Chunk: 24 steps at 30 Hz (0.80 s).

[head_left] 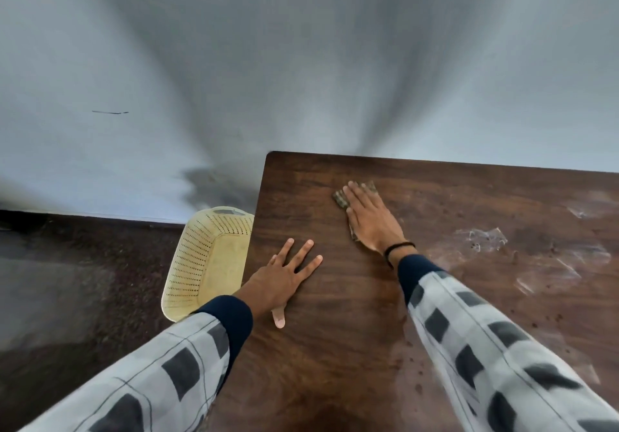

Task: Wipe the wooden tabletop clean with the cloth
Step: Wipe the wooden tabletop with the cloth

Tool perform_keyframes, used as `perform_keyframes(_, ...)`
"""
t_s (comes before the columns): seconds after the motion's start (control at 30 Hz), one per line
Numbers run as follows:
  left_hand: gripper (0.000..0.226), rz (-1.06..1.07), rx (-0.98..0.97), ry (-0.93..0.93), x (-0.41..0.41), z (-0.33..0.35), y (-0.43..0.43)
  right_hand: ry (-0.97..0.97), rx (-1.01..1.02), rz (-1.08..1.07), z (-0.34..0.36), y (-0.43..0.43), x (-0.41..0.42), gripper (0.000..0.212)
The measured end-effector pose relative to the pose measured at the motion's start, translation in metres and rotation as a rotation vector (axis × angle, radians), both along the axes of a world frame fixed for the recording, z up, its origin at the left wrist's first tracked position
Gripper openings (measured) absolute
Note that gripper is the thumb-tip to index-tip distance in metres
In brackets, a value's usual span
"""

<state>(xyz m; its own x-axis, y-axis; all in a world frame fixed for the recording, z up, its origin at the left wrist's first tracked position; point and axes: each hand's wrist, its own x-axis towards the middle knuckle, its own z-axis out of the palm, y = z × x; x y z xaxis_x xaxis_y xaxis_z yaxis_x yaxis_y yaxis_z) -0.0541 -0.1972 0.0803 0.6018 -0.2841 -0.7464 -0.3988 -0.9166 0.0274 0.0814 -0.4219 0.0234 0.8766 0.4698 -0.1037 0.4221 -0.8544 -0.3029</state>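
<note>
The dark wooden tabletop (335, 348) fills the lower right of the head view. My right hand (370, 217) lies flat, fingers together, pressing a small brownish patterned cloth (341, 198) onto the wood near the far left corner; most of the cloth is hidden under the palm. My left hand (284, 277) rests flat on the table near its left edge, fingers spread, holding nothing. Whitish smears and dark crumbs (482, 240) mark the wood to the right of the cloth.
A cream perforated plastic basket (204, 264) stands on the dark floor against the table's left edge, just left of my left hand. A pale wall (301, 63) rises right behind the table's far edge.
</note>
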Motion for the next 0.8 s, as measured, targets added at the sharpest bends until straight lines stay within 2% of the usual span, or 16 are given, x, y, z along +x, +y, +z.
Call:
perform_keyframes(0.13,0.154,0.012,-0.009,0.005,0.0,0.004,-0.001,0.039,0.028,-0.245,-0.002,0.008,0.046,0.055)
perform_keyframes(0.23,0.153,0.022,-0.009,0.021,0.001,0.007,-0.002,-0.007,0.066,-0.367,-0.006,0.028,0.019,0.057)
perform_keyframes(0.33,0.15,0.049,-0.023,0.028,0.0,0.009,-0.002,-0.011,0.089,-0.16,-0.003,0.027,-0.016,0.052)
perform_keyframes(0.43,0.153,0.034,-0.012,0.018,0.0,0.007,-0.001,-0.026,0.066,0.063,0.002,0.0,0.018,0.054)
perform_keyframes(0.5,0.154,0.03,-0.009,0.02,0.001,0.005,-0.001,0.001,0.047,0.031,0.001,-0.013,0.055,0.053)
perform_keyframes(0.57,0.153,0.037,-0.012,0.014,0.0,0.005,-0.001,0.01,0.055,-0.147,-0.002,-0.011,0.073,0.053)
perform_keyframes(0.67,0.152,0.03,-0.008,0.0,-0.001,0.005,-0.001,-0.049,0.075,-0.407,-0.007,0.021,0.051,0.061)
perform_keyframes(0.7,0.151,0.035,-0.01,-0.001,0.0,0.005,-0.001,-0.061,0.065,-0.4,-0.008,0.032,0.037,0.061)
perform_keyframes(0.8,0.147,0.05,-0.017,0.031,0.001,0.006,-0.001,-0.048,0.064,-0.102,-0.012,0.031,0.017,0.055)
